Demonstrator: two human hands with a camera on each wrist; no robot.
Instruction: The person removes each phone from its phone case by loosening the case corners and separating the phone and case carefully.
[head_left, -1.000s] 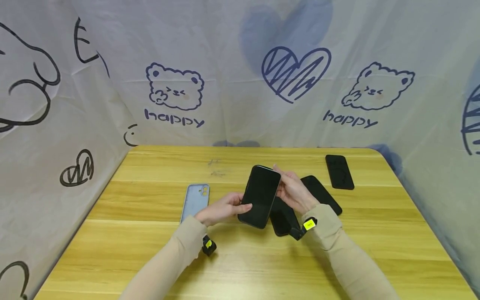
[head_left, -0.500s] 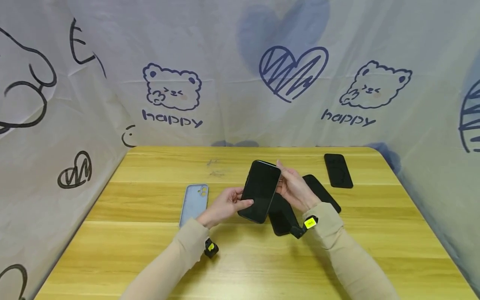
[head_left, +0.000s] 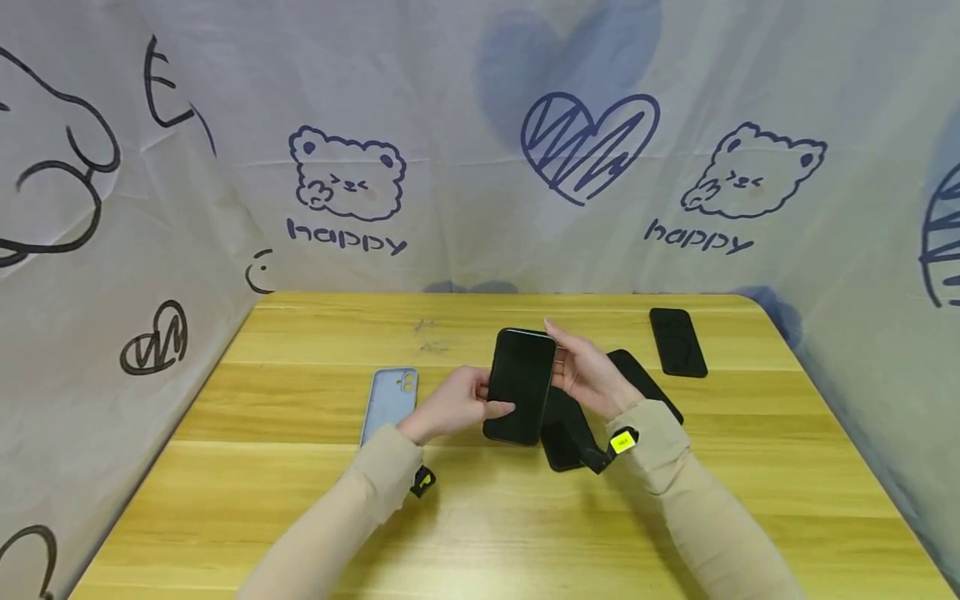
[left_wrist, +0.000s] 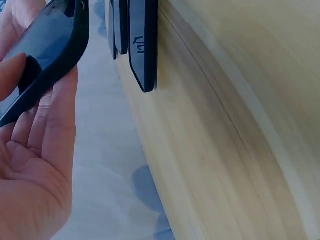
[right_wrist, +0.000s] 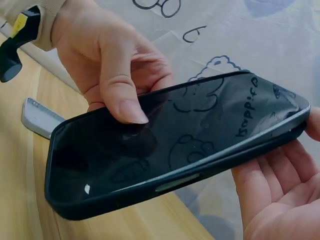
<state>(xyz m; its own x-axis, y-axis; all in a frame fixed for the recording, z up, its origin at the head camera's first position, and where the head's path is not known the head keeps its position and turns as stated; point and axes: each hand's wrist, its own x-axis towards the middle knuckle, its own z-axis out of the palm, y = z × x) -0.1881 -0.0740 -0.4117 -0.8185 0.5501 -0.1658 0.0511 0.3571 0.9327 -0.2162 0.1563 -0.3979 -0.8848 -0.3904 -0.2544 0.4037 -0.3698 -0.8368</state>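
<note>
Both hands hold a phone (head_left: 519,385) in a black case (right_wrist: 115,206) above the table, screen facing up. My left hand (head_left: 452,404) grips its left side, thumb on the screen (right_wrist: 120,145) and fingers underneath. At the opposite upper corner, my right hand (head_left: 588,372) pinches the edge, with its fingers (right_wrist: 267,180) partly under the case. In the right wrist view, the phone's silver edge (right_wrist: 240,137) stands a little proud of the case near that corner. A light blue phone case (head_left: 388,404) lies left of my left hand.
A black phone-shaped item (head_left: 564,437) lies beneath the right hand. Another black one (head_left: 651,390) lies partly behind the right forearm, and a third black slab (head_left: 678,343) sits at the back right of the wooden table (head_left: 480,533). Printed cloth (head_left: 465,208) hangs behind.
The phone has turned more upright in the head view and shifted slightly left. My left thumb has slid a little further over the screen. Both hands keep hold.
</note>
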